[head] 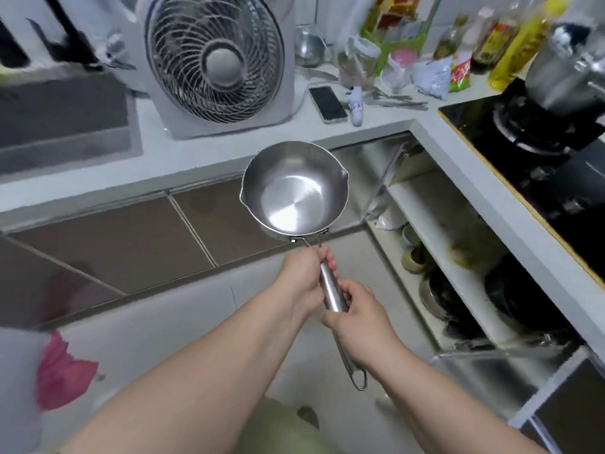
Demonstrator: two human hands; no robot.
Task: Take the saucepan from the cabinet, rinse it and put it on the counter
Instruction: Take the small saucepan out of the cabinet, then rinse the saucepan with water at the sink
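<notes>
Holding the stainless saucepan [294,186] out in front of me by its long steel handle [332,291], I have both hands wrapped closed around it: my left hand [302,276] up near the rivets, my right hand [355,309] lower down, with the hanging loop at the end sticking out below. The pan is in the air, bowl level and mouth up, over the floor just in front of the white counter [229,149], with the open cabinet [458,257] to my right. It looks empty and dry, so I judge the rinse is next. The sink [65,126] sits well to the left, past the fan [214,60]. To do this well I should keep the bowl level and swing it left in a clear arc above the counter edge, staying off the fan and the phone [328,104]. One hand near the bowl gives better control; the other could let go to work the tap, which I cannot see.
</notes>
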